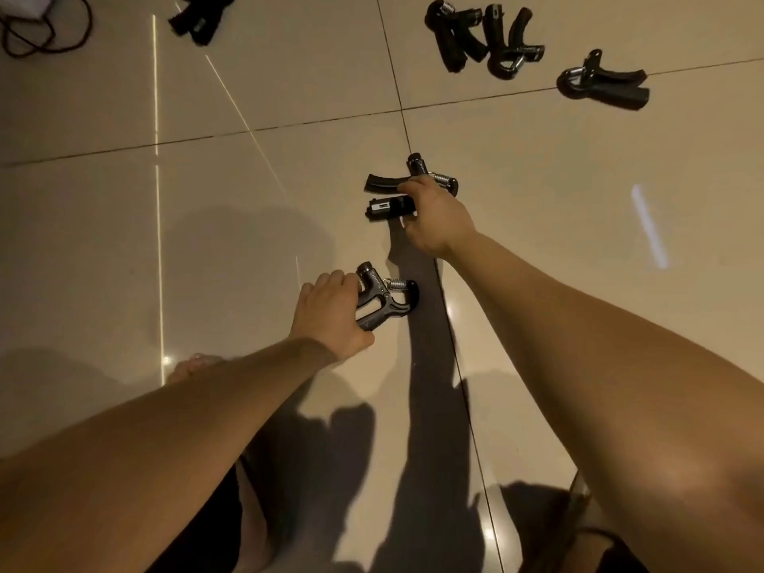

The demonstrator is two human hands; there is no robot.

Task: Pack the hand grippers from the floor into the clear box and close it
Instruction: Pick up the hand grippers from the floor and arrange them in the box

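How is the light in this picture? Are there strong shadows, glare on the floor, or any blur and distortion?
Head view: warm, dim light; the glossy tiled floor shows thin bright streaks and a pale patch of glare at right. Dark, hard-edged shadows of both arms fall toward the bottom. The wide lens bends the grout lines, and the forearms look oversized. The left hand and right hand are fairly sharp; the far hand grippers are softer.

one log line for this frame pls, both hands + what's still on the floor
left hand: gripping near hand gripper | right hand: gripping far hand gripper | more grippers loose on floor | clear box: not in view
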